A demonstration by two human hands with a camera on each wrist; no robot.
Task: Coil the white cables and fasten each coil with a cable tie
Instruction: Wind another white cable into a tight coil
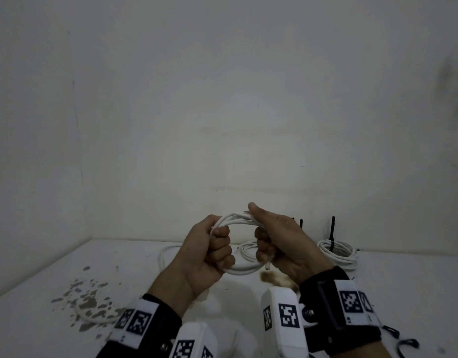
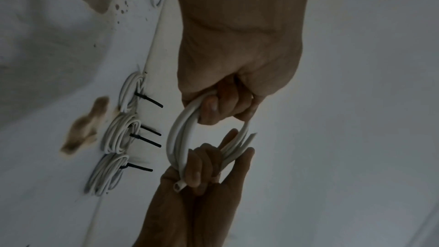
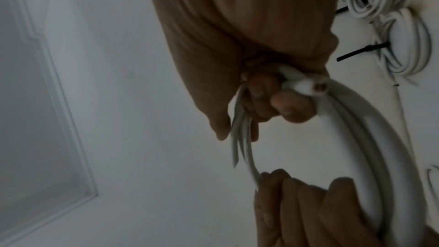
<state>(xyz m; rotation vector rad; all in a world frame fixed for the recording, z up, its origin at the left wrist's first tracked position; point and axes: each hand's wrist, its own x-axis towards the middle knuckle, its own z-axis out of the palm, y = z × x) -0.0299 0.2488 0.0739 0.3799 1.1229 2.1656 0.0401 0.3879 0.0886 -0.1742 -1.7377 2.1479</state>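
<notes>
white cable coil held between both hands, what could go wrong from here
1. No cable tie is on the white cable coil yet; if the left hand or right hand loosens, the loops may spring apart.
2. The cut cable end juts free below the right hand and could slip out.

White table [image 1: 300,293]: tied coils [image 1: 337,254], loose cable [image 1: 168,250], stains [image 1: 88,298].

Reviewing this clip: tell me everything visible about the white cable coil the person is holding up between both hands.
The white cable coil is a smooth, round, plastic-looking cable wound into several loops, held in the air above the white surface. The left hand grips its left side, the right hand its right side, fingers curled round the bundled strands. One cut end pokes out below the right hand's grip. No cable tie shows on it yet.
</notes>
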